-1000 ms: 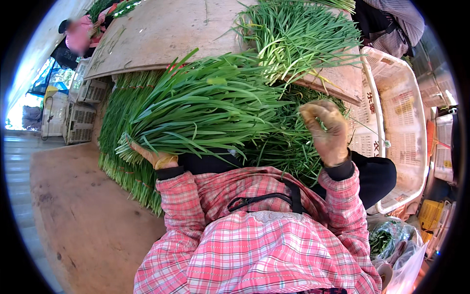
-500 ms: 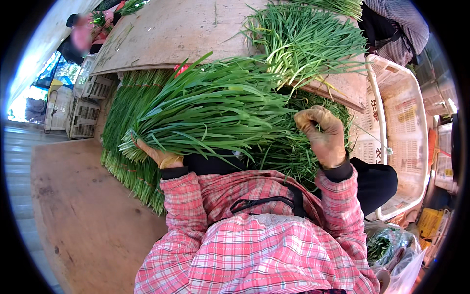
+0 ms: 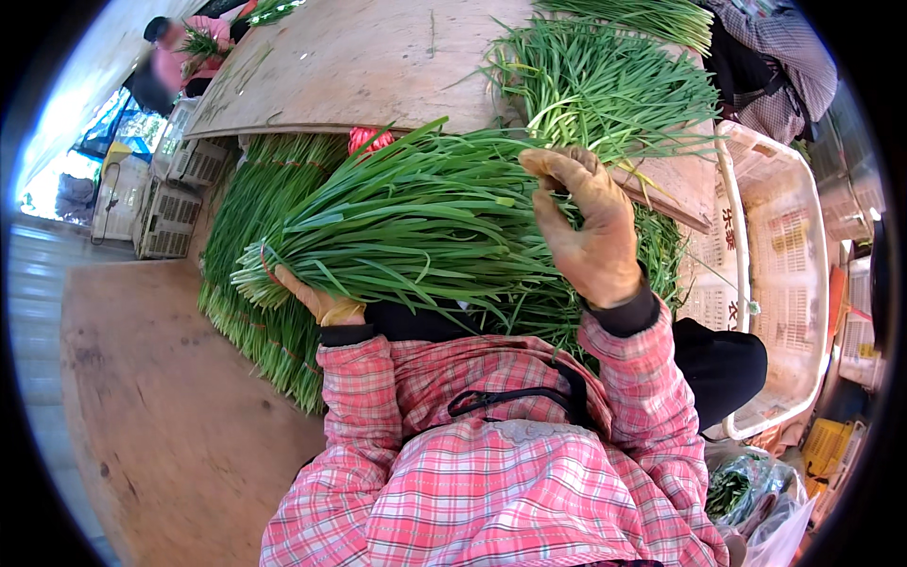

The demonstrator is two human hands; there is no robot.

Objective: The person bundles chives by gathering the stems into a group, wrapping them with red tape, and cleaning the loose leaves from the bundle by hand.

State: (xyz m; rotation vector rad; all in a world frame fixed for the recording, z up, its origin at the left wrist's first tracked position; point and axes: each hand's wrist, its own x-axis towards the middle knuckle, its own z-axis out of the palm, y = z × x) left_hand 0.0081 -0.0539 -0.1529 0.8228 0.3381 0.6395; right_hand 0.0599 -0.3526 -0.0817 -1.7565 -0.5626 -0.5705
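A large bunch of garlic chives [image 3: 406, 222] lies across my lap, pale stem ends to the left and leaf tips to the right. My left hand [image 3: 316, 298], in a tan glove, is closed round the bunch just behind its stem ends, where a thin red band shows. Most of those fingers are hidden under the leaves. Over the leaf tips hovers my gloved right hand [image 3: 590, 217], fingers bent and thumb apart from them, with nothing visible in it. Tied chive bundles [image 3: 260, 312] are stacked beneath and left of the bunch.
Loose chives [image 3: 605, 85] are spread on the wooden board [image 3: 378, 76] ahead, with a pink-red coil of ties [image 3: 370, 142] at its edge. A white plastic crate [image 3: 779, 283] stands at right, a plastic bag [image 3: 756, 491] below it. Other people [image 3: 194, 47] sit at the far corners.
My right hand has moved left and slightly up, over the leaf tips, and its fingers have spread more. My left hand keeps its hold on the bunch. The view has shifted slightly.
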